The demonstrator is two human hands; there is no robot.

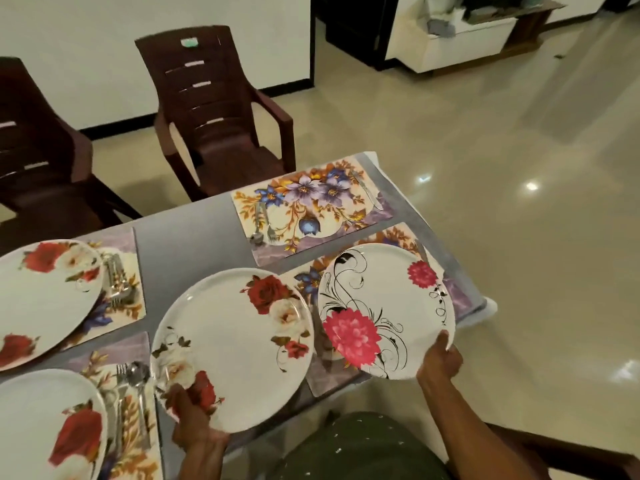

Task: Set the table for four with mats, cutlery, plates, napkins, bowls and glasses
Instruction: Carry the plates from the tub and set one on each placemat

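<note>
My left hand grips the near rim of a white plate with red roses, held above the table. My right hand holds the edge of a white plate with pink flowers, over the near right floral mat. The far right mat carries a fork, a spoon and a knife and no plate. Two rose plates lie on the left mats, one far and one near, each with cutlery beside it.
The grey table ends at the right in a rounded corner above shiny floor tiles. Two brown plastic chairs stand along its far side. Another chair's arm is at my lower right.
</note>
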